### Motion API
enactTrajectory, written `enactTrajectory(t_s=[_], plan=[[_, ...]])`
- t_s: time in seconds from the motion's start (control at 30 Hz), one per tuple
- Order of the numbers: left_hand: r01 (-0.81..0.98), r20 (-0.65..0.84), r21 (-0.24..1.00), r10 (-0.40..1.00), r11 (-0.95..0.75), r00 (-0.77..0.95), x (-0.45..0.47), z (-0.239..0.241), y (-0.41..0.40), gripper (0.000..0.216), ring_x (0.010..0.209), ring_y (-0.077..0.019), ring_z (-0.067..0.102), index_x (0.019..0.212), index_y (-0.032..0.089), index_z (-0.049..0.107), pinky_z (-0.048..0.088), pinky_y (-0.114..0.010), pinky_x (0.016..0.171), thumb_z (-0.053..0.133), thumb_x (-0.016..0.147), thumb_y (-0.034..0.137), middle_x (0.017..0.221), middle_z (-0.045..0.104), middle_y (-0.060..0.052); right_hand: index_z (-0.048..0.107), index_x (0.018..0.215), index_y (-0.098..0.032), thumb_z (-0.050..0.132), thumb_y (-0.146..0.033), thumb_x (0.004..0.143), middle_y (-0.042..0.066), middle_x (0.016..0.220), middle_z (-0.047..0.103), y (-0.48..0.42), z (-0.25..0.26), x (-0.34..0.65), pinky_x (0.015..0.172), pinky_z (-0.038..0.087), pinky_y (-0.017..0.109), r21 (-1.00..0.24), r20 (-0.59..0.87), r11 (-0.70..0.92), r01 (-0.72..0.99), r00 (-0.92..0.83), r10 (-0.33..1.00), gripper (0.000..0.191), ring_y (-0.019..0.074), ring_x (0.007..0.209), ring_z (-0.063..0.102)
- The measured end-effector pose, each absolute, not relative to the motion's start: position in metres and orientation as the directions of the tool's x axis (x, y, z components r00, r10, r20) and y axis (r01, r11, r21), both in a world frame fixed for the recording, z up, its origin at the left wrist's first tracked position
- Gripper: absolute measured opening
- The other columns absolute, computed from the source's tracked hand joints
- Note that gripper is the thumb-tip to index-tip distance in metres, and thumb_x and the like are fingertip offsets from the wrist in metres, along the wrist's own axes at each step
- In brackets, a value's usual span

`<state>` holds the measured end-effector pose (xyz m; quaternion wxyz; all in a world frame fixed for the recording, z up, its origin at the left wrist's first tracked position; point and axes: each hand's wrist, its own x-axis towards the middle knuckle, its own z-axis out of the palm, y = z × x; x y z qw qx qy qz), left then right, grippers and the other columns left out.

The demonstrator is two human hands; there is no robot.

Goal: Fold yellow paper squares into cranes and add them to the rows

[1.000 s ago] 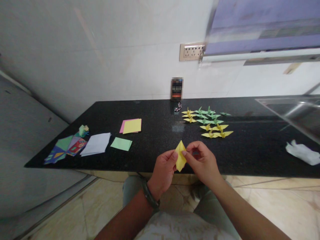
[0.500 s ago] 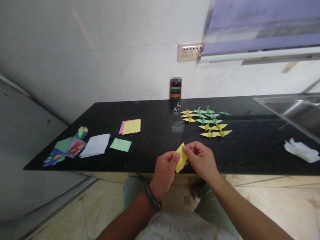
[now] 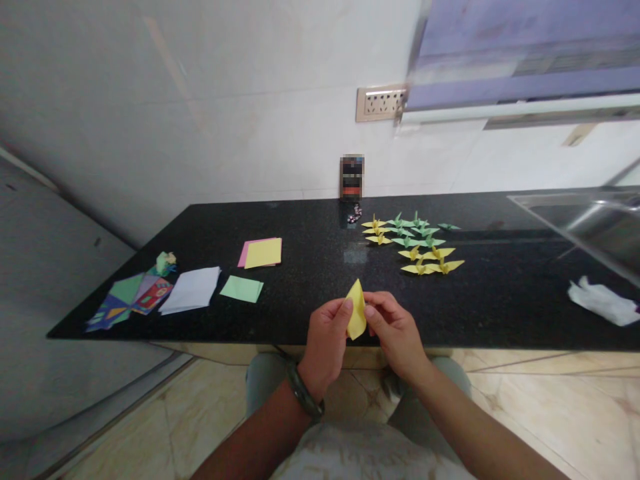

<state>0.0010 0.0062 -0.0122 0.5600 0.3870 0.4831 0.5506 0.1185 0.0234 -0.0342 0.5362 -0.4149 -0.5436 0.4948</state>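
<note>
A folded piece of yellow paper (image 3: pixel 357 312), kite-like with its point up, is held above the front edge of the dark counter (image 3: pixel 305 293). My left hand (image 3: pixel 327 337) pinches its left side between thumb and fingers. On its right side, the thumb and fingers of my right hand (image 3: pixel 397 333) close on the paper's edge. Beyond my hands, to the right, stand several folded yellow paper cranes (image 3: pixel 421 268) and green paper cranes (image 3: pixel 407 241) in rows.
At left lie yellow and pink sheets (image 3: pixel 263 253), green sheets (image 3: pixel 242 289), a white paper stack (image 3: pixel 191 291) and patterned paper (image 3: pixel 115 300). A phone-like object (image 3: pixel 352 177) leans against the wall. White tissue (image 3: pixel 603 300) and a steel sink (image 3: pixel 600 213) are at right.
The yellow paper has turned more upright and shifted slightly left. My right hand has moved down from its upper corner to its right side. My left hand stays pinched on it.
</note>
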Motion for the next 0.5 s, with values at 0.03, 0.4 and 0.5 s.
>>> enactTrajectory(t_s=[0.03, 0.4, 0.5], plan=[[-0.250, -0.120, 0.963, 0.991, 0.101, -0.065, 0.002, -0.011, 0.006, 0.039, 0.050, -0.0081, 0.036, 0.075, 0.011, 0.065, 0.028, -0.021, 0.047, 0.054, 0.075, 0.048, 0.054, 0.047, 0.002, 0.063, 0.092, -0.019, 0.059, -0.035, 0.076, 0.002, 0.085, 0.050, 0.023, -0.036, 0.116, 0.045, 0.041, 0.020, -0.981, 0.180, 0.176, -0.077, -0.056, 0.982, 0.023, 0.0080, 0.057, 0.046], [-0.236, -0.106, 0.969, 0.989, 0.079, -0.105, 0.010, -0.014, 0.004, 0.034, 0.050, -0.0077, 0.032, 0.073, 0.012, 0.064, 0.028, -0.020, 0.049, 0.055, 0.076, 0.045, 0.056, 0.045, 0.002, 0.054, 0.086, -0.018, 0.052, -0.038, 0.081, -0.001, 0.069, 0.054, 0.018, -0.034, 0.099, 0.049, 0.042, 0.023, -0.992, 0.091, 0.096, -0.087, 0.056, 0.994, 0.021, 0.0112, 0.056, 0.048], [-0.255, -0.114, 0.963, 0.989, 0.086, -0.094, 0.011, -0.016, 0.003, 0.034, 0.053, -0.0085, 0.035, 0.076, 0.012, 0.065, 0.030, -0.020, 0.050, 0.055, 0.076, 0.045, 0.059, 0.048, 0.001, 0.053, 0.086, -0.018, 0.050, -0.039, 0.082, -0.001, 0.069, 0.053, 0.019, -0.036, 0.097, 0.052, 0.043, 0.024, -0.989, 0.114, 0.120, -0.088, 0.060, 0.992, 0.021, 0.0119, 0.059, 0.049]])
